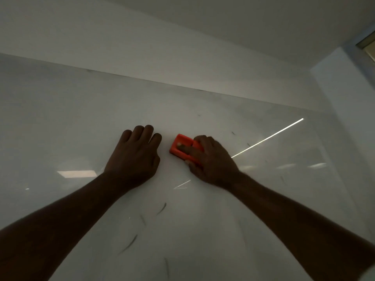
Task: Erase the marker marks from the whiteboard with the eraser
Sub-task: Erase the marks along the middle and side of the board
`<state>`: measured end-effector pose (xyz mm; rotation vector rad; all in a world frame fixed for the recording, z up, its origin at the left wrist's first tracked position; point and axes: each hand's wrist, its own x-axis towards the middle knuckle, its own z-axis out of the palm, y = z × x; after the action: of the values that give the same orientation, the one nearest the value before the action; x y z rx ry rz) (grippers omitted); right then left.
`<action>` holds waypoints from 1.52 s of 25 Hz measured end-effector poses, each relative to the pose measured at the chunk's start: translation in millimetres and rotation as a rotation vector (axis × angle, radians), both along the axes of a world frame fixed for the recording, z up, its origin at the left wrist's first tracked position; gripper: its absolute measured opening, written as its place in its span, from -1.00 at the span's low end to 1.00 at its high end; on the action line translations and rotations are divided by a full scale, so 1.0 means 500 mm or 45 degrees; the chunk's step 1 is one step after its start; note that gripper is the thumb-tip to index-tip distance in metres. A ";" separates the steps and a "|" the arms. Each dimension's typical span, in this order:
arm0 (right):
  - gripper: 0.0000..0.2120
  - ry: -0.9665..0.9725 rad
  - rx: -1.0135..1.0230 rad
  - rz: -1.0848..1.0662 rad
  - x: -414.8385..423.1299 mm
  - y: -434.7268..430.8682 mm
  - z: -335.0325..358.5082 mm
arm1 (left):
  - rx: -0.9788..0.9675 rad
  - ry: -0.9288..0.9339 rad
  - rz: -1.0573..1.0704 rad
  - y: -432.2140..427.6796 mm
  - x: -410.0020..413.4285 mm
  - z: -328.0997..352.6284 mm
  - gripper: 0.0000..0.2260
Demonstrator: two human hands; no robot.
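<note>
My right hand (211, 161) grips the orange eraser (183, 147) against the whiteboard (81, 122); my left hand (134, 155), just beside it, rests flat, holding nothing.

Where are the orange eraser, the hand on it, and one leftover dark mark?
orange plastic block eraser (178, 148): head view, exposed top-left end.
right hand (211, 159): head view, back of hand.
dark curved marker streak (162, 208): head view, mid-stroke.

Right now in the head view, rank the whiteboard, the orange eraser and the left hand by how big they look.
1. whiteboard, fills most of the view
2. left hand
3. eraser, partly covered by the right hand, so its full size is unsure
</note>
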<state>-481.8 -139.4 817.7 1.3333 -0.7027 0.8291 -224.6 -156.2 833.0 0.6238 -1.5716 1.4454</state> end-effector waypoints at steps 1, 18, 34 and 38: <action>-0.51 -0.093 0.016 -0.019 -0.018 0.011 0.041 | -0.009 0.003 -0.007 -0.001 -0.001 0.001 -0.72; -0.52 -1.542 -0.052 0.183 -0.099 0.018 0.075 | 0.012 0.023 0.048 0.000 -0.009 0.007 -0.67; -0.50 -0.974 -0.135 0.021 -0.207 -0.015 -0.034 | 0.057 -0.254 -0.059 -0.013 -0.224 -0.052 -0.66; -0.49 -1.319 -0.049 0.039 -0.296 0.018 -0.031 | 0.062 -0.261 -0.020 -0.004 -0.226 -0.056 -0.62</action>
<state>-629.6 -130.6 802.2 0.8072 -1.4459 1.5629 -337.5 -158.4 805.0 0.5019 -1.7707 1.5014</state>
